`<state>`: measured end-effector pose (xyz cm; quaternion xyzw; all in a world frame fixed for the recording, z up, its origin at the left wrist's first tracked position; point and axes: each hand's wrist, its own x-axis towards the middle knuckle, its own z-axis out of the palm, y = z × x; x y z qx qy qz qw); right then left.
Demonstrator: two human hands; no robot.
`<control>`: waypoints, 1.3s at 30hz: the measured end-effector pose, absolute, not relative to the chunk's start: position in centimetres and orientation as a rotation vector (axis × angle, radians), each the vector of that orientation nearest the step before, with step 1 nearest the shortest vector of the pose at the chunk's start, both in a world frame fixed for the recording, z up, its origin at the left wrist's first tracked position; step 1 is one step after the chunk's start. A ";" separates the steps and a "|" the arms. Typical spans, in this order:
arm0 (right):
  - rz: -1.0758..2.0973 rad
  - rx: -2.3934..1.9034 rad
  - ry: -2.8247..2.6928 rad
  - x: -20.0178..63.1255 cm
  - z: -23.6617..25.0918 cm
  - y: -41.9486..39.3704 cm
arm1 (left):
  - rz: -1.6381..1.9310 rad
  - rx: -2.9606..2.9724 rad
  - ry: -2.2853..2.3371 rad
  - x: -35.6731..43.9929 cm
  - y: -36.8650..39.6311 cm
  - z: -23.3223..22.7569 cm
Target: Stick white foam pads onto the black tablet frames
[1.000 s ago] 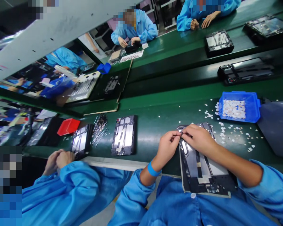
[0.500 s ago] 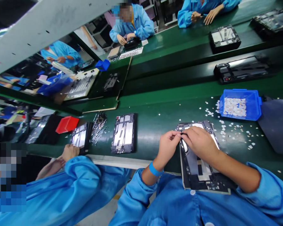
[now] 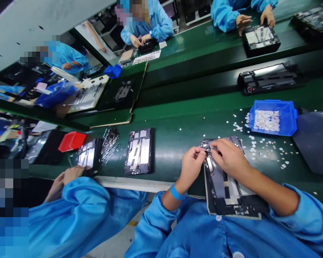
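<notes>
In front of me lies an opened tablet [image 3: 217, 184] with its inner parts exposed, tilted across the bench's near edge. My left hand [image 3: 193, 164] is closed in a pinch at the tablet's upper left corner, holding a tiny dark piece [image 3: 206, 152]. From the other side my right hand [image 3: 229, 154] reaches over the tablet. Its thumb and index finger are bent close to the same corner, and whatever they grip is too small to make out. My right hand and forearm cover part of the tablet's upper right side.
A blue bin [image 3: 291, 118] of small white pieces stands at right, with loose white pieces [image 3: 254, 145] scattered around it. Another opened tablet [image 3: 138, 152] lies left, near a pile of thin metal parts [image 3: 109, 145] and a red bin [image 3: 72, 141]. A co-worker's hand [image 3: 74, 173] is further left.
My right fingers have spread slightly and come down onto the tablet's corner; the dark piece shows less. Across the bench, a co-worker's hands have moved to a tablet.
</notes>
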<state>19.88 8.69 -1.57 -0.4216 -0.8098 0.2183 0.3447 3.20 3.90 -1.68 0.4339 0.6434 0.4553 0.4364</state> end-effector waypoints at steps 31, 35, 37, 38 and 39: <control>0.311 -1.553 -2.091 25.7 0.6 12.7 | 1.054 1.146 1.628 2.9 4.5 -1.7; 0.007 -2.033 -1.996 30.7 1.7 14.7 | 1.097 0.968 1.500 2.6 5.0 -1.8; 0.109 -1.768 -2.155 29.6 1.4 13.3 | 1.121 0.925 1.468 2.7 5.1 -1.9; 0.209 -1.554 -2.233 28.2 1.0 12.2 | 1.132 0.907 1.459 2.8 5.1 -2.0; 0.295 -1.377 -2.282 26.6 0.6 11.1 | 1.141 0.894 1.453 3.0 5.1 -2.1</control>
